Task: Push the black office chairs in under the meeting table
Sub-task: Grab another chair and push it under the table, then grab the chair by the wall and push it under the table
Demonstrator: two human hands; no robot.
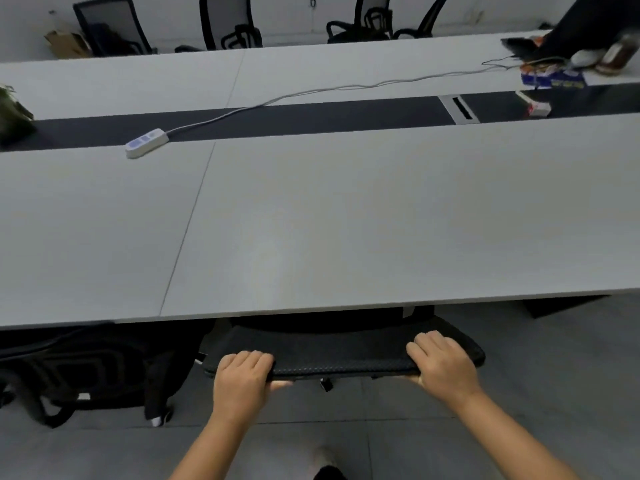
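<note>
A black office chair (341,355) stands right in front of me, its seat hidden under the near edge of the grey meeting table (346,220). Only the top of its mesh backrest shows. My left hand (242,375) grips the backrest's top edge at its left end, fingers curled over it. At the right end my right hand (443,365) holds the same edge. Another black chair (90,368) sits to the left, partly under the table. Several more black chairs (228,26) stand along the far side.
A white power strip (145,143) with its cable lies on the table's dark centre strip. Clutter, boxes and a bottle (616,53) sit at the far right. A plant (14,112) is at the left edge. Grey tiled floor (519,358) lies below.
</note>
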